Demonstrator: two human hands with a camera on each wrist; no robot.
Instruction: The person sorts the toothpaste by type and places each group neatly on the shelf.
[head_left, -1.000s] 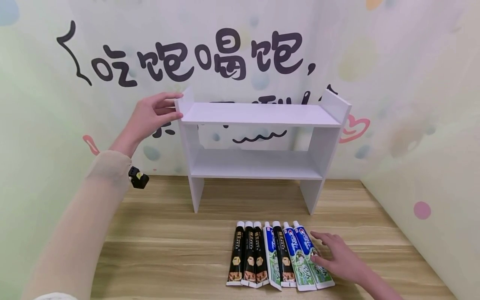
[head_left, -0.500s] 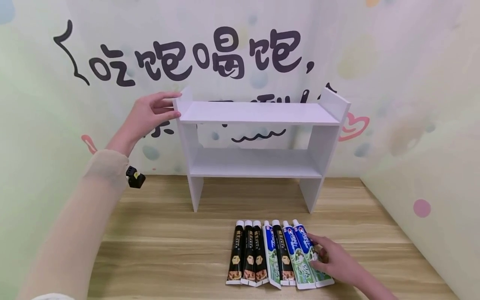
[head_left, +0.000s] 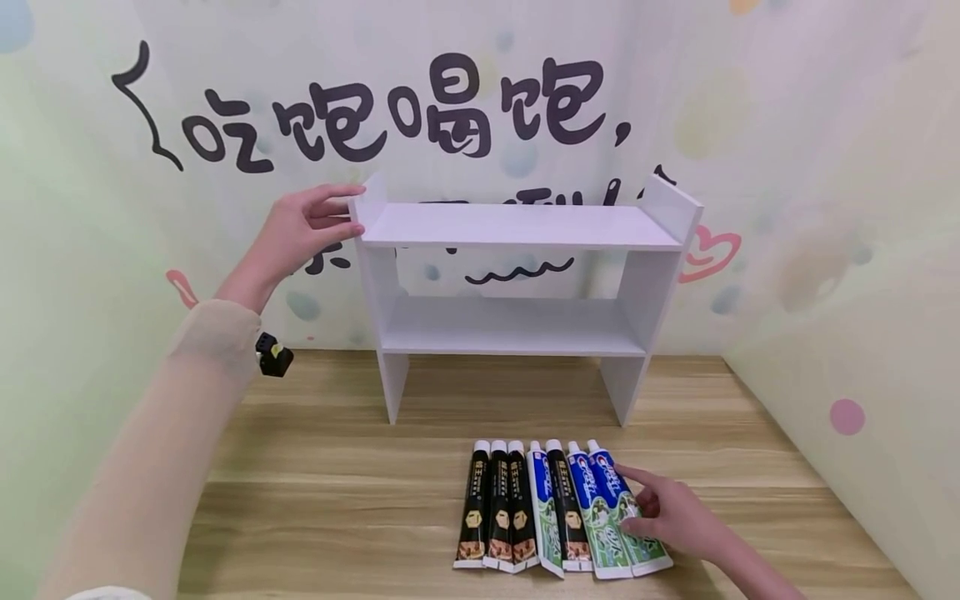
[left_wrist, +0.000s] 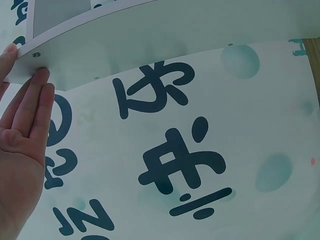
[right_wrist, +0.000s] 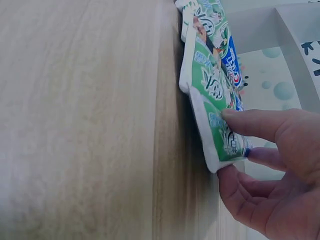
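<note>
A white two-tier shelf stands on the table. My left hand holds the upper end of its left side panel, thumb at the front edge and other fingers against the outer face, as the left wrist view shows. In front of the shelf lies a row of black toothpaste tubes and blue-and-green ones. The rightmost toothpaste tube is pinched by my right hand. In the right wrist view the thumb lies on top of it, with fingers curled at its side edge.
The wood-grain table carries the shelf and tubes. Behind it hangs a wall covering with large dark lettering. Pale walls close in on both sides. A small black device sits on the left wrist.
My right hand has moved slightly left and its fingers have closed onto the rightmost toothpaste tube. The tubes, the shelf and my left hand stay in place.
</note>
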